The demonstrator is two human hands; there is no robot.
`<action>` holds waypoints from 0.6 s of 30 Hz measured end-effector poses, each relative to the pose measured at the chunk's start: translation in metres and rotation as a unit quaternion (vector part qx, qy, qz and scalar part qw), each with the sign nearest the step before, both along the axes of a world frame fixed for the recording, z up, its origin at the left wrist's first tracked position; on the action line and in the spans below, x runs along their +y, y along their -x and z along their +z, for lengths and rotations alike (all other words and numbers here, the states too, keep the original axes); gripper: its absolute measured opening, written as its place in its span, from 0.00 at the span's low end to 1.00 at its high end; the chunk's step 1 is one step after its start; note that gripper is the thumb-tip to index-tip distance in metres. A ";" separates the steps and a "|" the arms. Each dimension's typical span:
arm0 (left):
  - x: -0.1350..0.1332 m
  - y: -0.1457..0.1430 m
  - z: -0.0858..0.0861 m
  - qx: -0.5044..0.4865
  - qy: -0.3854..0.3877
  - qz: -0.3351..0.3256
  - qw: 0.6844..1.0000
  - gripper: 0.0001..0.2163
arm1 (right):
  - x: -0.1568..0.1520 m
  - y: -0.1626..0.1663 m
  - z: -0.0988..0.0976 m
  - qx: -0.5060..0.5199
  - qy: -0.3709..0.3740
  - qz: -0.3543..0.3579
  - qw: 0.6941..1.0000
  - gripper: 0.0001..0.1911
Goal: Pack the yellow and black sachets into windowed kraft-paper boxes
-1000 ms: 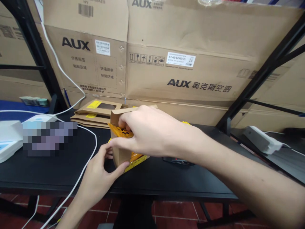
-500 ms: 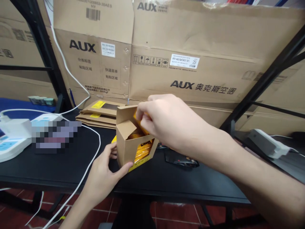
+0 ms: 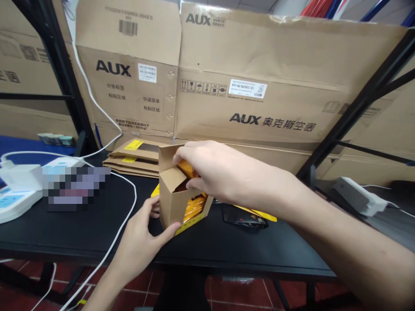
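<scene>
My left hand grips the lower part of a small brown cardboard box, with its thumb along the near side. The box stands on the black desk with its top flaps up. Through its side window shows a row of yellow packets. At the open top, my right hand pinches an orange-yellow packet that is partly inside the box. My right hand covers the far side of the opening.
Flattened brown boxes lie stacked behind the box. To the right are a black pouch and a yellow strip. White power strips and a cable lie at left. Large cardboard sheets stand at the back.
My right hand has moved down and left with the packet, lower into the box opening. The yellow strip at right has come into view. My left hand keeps its hold.
</scene>
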State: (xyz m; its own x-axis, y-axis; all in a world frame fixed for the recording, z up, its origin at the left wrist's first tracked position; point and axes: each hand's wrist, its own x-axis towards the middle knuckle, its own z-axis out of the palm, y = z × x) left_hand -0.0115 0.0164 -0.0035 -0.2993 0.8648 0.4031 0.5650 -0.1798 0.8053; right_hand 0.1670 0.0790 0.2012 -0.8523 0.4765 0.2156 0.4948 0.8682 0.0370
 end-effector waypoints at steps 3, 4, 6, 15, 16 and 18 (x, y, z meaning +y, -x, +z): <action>0.000 0.000 0.000 -0.005 -0.003 0.003 1.000 0.27 | 0.001 0.005 -0.004 0.015 -0.005 -0.008 1.000 0.06; 0.001 0.000 0.000 -0.006 -0.004 0.003 1.000 0.27 | 0.001 0.008 -0.006 0.024 -0.003 -0.013 1.000 0.06; 0.001 0.001 0.000 -0.008 -0.006 0.004 1.000 0.27 | -0.001 0.013 -0.011 0.053 0.009 -0.024 0.998 0.09; 0.001 0.000 0.003 -0.007 0.016 0.024 1.000 0.30 | 0.003 0.017 -0.021 0.043 0.160 0.054 0.985 0.31; 0.000 0.000 0.002 -0.007 0.017 0.026 0.999 0.30 | 0.004 0.015 -0.021 0.045 0.163 0.071 0.983 0.32; 0.000 0.002 0.001 -0.017 0.026 0.023 0.999 0.30 | 0.009 0.009 -0.019 0.057 0.152 0.087 0.983 0.29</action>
